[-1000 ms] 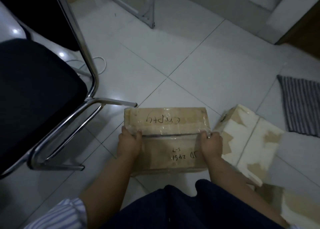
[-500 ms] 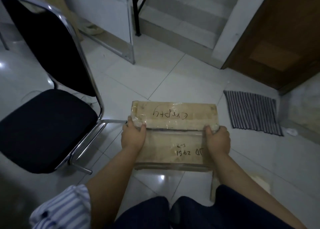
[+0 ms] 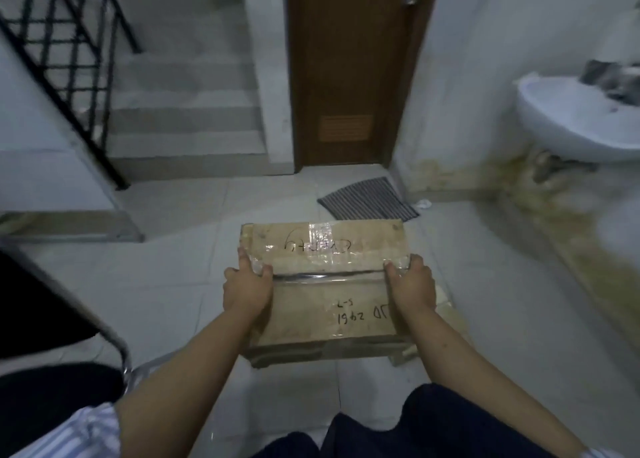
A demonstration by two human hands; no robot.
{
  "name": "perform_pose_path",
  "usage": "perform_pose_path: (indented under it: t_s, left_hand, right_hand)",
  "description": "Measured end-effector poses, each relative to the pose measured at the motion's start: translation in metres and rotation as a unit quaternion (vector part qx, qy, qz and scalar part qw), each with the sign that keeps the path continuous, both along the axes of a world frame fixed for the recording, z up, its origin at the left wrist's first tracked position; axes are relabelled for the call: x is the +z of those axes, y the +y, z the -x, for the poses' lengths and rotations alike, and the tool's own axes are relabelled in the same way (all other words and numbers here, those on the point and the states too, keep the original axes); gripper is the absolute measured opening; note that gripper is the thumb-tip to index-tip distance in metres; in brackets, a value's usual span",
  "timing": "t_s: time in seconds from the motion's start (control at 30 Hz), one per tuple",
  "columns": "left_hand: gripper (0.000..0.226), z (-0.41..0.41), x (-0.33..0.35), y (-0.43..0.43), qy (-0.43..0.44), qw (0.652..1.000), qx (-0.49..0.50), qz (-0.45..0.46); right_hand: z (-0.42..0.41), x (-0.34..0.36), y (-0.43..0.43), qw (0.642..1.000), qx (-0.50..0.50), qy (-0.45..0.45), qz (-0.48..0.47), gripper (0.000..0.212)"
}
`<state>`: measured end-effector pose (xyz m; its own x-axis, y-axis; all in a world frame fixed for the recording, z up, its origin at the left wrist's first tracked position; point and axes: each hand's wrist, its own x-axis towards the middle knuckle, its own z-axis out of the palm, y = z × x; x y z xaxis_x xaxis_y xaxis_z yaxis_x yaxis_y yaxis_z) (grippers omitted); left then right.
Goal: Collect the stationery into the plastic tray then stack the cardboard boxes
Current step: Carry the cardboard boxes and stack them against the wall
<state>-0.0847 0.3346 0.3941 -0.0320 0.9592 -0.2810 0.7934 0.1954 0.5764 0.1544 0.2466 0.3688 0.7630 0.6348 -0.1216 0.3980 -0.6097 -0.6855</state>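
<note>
Two hands, left hand [image 3: 246,289] and right hand [image 3: 412,286], clamp the taped cardboard box [image 3: 325,284] at its sides. Risk: glossy tape lets the grip slip, tilting the box off-stack.

Both hands, L [image 3: 246,289] + R [image 3: 412,286], gripping cardboard box [image 3: 323,284].

A home's tiled hallway: stairs [image 3: 183,111], a wooden door [image 3: 349,69], a wall sink [image 3: 571,118] and a striped doormat [image 3: 369,197]
</note>
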Motion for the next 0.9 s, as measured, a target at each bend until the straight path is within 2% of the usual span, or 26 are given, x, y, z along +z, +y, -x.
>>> perform_pose_path:
  t_s: [0.23,0.43,0.7,0.9]
  left_hand:
    - [0.066,-0.109,0.021,-0.022,-0.011,0.984,-0.176,0.013]
    - [0.067,-0.251,0.038,-0.080,-0.024,0.951,-0.308,0.022]
    - [0.067,-0.404,0.053,-0.183,-0.047,0.907,-0.418,0.020]
    - [0.063,-0.488,0.050,-0.261,-0.058,0.866,-0.496,0.029]
  right_hand:
    - [-0.067,0.001,-0.105,0.987,-0.155,0.038,0.001,0.052]
    - [-0.157,0.017,-0.210,0.960,-0.279,0.027,-0.009,0.053]
    - [-0.253,0.045,-0.342,0.919,-0.394,-0.009,-0.017,0.051]
    - [-0.291,0.048,-0.432,0.884,-0.466,-0.026,-0.019,0.049]
